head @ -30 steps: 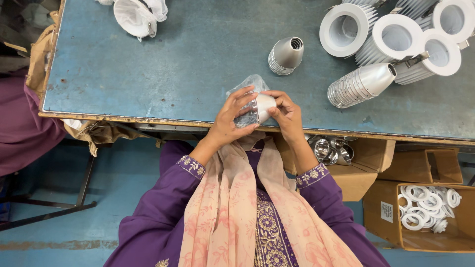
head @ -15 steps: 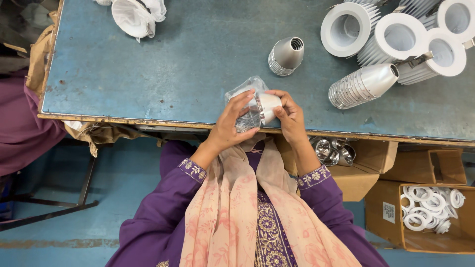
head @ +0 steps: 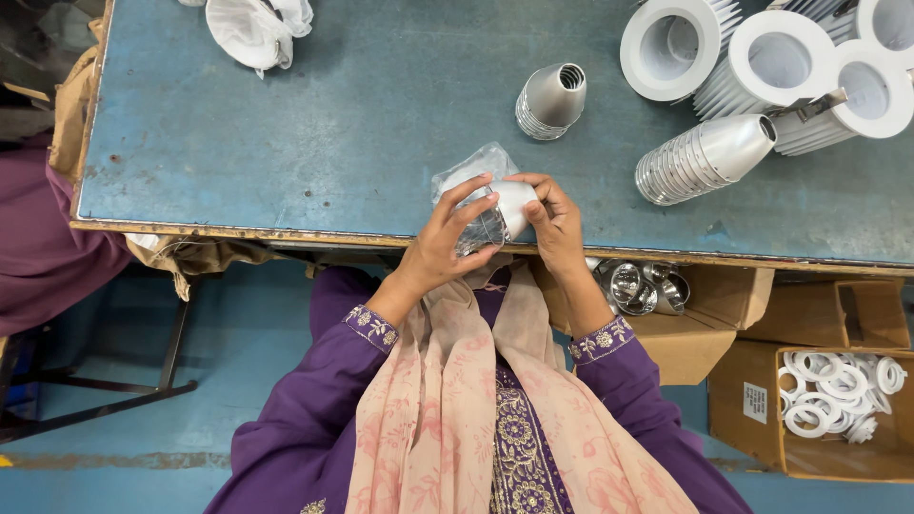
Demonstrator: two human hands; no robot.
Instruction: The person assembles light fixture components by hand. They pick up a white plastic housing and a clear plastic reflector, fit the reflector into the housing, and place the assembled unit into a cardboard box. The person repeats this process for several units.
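At the centre of the frame, just over the near edge of the blue tabletop [head: 333, 114], the person is holding a small white cup-shaped lamp housing [head: 514, 205] with both hands. The left hand [head: 447, 243] is closing its fingers [head: 466, 202] around a clear plastic bag [head: 471, 181] that is wrapping partly about the housing, while the right hand [head: 557, 224] is gripping the housing from the other side, fingers curled over its top. The bag is sticking up past the hands onto the tabletop. Above them, near the upper middle, a single silver cone-shaped reflector [head: 550, 100] is lying tilted on the tabletop, well apart from the hands. At the upper right, a stack of nested silver reflectors [head: 700, 157] is lying on its side beside several large white ribbed round housings [head: 776, 62]. At the upper left, a crumpled white cloth [head: 252, 29] is resting at the far edge. Below the tabletop on the right, an open cardboard box [head: 724, 305] is holding shiny silver reflectors [head: 638, 286], and at the lower right another cardboard box [head: 762, 447] is holding white rings [head: 828, 381]. A purple sleeve of another person [head: 48, 247] is showing at the left edge.
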